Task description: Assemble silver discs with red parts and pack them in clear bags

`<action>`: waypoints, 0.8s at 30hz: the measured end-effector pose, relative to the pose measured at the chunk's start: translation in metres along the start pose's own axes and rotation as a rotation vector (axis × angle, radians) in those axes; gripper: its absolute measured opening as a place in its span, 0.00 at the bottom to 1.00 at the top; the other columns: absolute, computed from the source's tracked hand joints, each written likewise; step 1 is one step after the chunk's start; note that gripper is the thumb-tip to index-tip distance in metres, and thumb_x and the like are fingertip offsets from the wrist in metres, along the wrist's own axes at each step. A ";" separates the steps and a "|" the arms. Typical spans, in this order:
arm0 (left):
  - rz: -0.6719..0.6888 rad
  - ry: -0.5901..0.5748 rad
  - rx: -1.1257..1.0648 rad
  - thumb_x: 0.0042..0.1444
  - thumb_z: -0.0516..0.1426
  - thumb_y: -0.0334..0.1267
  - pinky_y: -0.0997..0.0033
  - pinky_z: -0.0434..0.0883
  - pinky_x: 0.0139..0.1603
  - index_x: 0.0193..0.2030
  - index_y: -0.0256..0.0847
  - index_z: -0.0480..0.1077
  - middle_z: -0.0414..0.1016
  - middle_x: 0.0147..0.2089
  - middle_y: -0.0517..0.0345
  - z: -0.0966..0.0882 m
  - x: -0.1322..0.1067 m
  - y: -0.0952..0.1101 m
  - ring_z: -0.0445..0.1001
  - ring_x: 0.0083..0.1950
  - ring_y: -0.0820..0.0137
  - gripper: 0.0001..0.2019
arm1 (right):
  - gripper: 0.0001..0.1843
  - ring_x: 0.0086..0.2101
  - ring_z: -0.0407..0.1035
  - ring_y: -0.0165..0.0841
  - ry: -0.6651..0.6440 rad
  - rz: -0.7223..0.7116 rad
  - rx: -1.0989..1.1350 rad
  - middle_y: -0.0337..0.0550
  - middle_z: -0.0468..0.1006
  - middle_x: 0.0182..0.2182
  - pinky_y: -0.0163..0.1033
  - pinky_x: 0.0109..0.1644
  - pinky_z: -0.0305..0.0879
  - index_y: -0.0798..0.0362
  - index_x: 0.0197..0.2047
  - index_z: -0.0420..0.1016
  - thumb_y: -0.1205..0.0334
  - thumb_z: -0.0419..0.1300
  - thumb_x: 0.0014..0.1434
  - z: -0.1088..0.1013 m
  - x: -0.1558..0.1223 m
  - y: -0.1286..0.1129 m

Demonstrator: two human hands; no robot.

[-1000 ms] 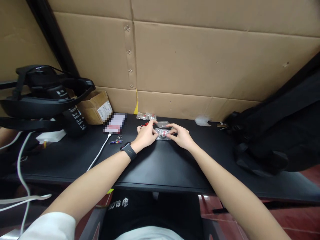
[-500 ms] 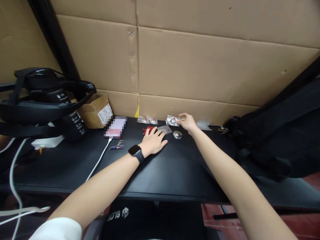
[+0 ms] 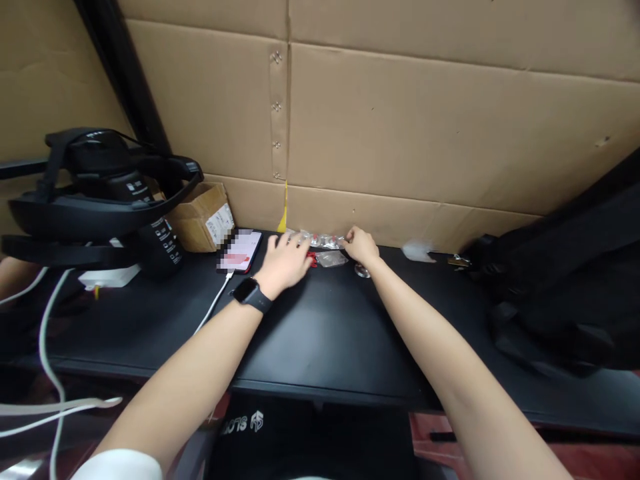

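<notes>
My left hand (image 3: 286, 264), with a dark watch (image 3: 247, 291) on its wrist, is open with its fingers spread at the left end of a row of small clear packets (image 3: 315, 241). They hold shiny round pieces with red spots. My right hand (image 3: 363, 246) has its fingers closed at the right edge of the end packet (image 3: 331, 242) in that row. A small red item (image 3: 313, 259) shows partly beside my left fingers. Next to it lies a flat clear bag (image 3: 332, 259). A shiny round metal piece (image 3: 362, 271) sits partly hidden under my right wrist.
To the left are a phone (image 3: 242, 250) on a white cable (image 3: 214, 308), a cardboard box (image 3: 202, 217) and a black headset (image 3: 100, 207). A cardboard wall (image 3: 400, 133) closes the back. On the right are a crumpled clear bag (image 3: 419, 251) and a black bag (image 3: 565, 293).
My right hand has slid the end packet left, up against the others. My left hand has shifted left, off the flat clear bag and over towards the packets. The view has turned slightly.
</notes>
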State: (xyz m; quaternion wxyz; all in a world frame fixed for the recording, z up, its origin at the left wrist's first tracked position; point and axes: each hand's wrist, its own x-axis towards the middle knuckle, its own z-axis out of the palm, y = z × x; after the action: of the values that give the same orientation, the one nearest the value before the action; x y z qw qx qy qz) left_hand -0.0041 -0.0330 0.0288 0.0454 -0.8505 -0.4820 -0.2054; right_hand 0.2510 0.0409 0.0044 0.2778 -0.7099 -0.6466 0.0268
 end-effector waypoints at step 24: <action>0.049 -0.079 -0.068 0.65 0.54 0.42 0.43 0.61 0.66 0.67 0.44 0.69 0.70 0.69 0.43 0.029 0.018 -0.014 0.65 0.70 0.49 0.24 | 0.14 0.37 0.73 0.34 -0.272 -0.330 0.171 0.39 0.82 0.39 0.40 0.46 0.69 0.49 0.43 0.79 0.61 0.70 0.51 -0.060 -0.085 0.057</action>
State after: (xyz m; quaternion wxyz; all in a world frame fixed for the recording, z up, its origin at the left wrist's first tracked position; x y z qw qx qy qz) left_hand 0.0006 -0.0033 0.0081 0.0025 -0.8706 -0.4552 -0.1866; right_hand 0.3120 -0.0604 0.0031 0.2478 -0.5582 -0.7809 0.1310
